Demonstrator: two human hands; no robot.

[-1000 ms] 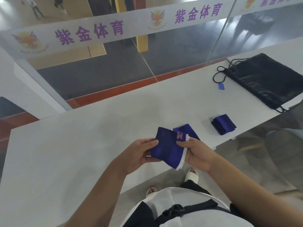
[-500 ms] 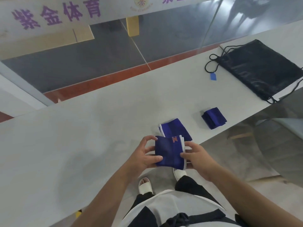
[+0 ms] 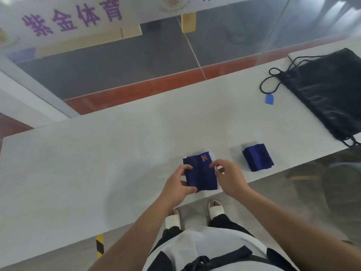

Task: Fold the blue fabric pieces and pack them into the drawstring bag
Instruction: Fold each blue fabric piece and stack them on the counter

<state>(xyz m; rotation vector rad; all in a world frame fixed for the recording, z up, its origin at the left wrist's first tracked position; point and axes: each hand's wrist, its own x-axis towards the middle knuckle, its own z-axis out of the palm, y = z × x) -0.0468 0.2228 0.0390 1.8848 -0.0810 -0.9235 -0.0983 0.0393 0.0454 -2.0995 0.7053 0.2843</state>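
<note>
Gripping blue fabric piece [image 3: 201, 174], both hands [image 3: 176, 184] [image 3: 230, 176], seemingly flat on table [image 3: 97, 163].

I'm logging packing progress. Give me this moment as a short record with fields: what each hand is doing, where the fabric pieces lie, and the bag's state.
left hand: grips the left edge of the blue fabric piece with the orange logo
right hand: pinches its right edge
folded blue fabric stack: on the white table, right of the hands, untouched
black drawstring bag: flat at far right
packed: nothing yet
</note>
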